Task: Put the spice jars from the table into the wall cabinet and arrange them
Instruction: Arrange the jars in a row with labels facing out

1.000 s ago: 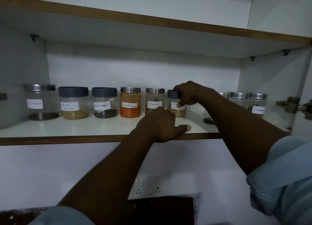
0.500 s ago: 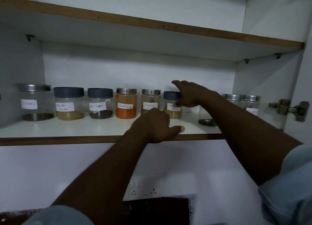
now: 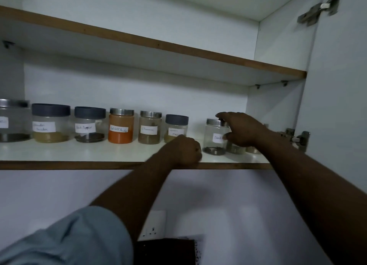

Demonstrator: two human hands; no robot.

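A person arranging spice jars in a wall cabinet had, within the past second, taken the right hand (image 3: pixel 241 130) off the dark-lidded "Garam Masala" jar (image 3: pixel 176 128) and shifted it toward the right end of the shelf (image 3: pixel 79 155), where it settled on a steel-lidded jar labelled "Black" (image 3: pixel 216 136), the rest of its label hidden by the thumb. The move suggested the Garam Masala jar was judged to be in its place, sixth in a row along the back of the shelf after a steel-lidded jar at the left edge (image 3: pixel 14 120), the coriander powder jar (image 3: pixel 50 122), the "Black Pepper" jar (image 3: pixel 89 124), the red chilli powder jar (image 3: pixel 121 125) and the cinnamon jar (image 3: pixel 150 127), and that the "Black" jar was probably next to be lined up. The right hand was spread wide, fingers curled over the lid and thumb against the glass, gripping the jar rather than merely touching it, as far as could be told. The left hand (image 3: pixel 185 150) was closed into a loose fist, empty, resting on the front edge of the shelf just in front of the Garam Masala jar. At least two more jars (image 3: pixel 236 148) stood behind the right hand near the shelf's right end, mostly hidden. A clear gap remained between the Garam Masala jar and the "Black" jar.
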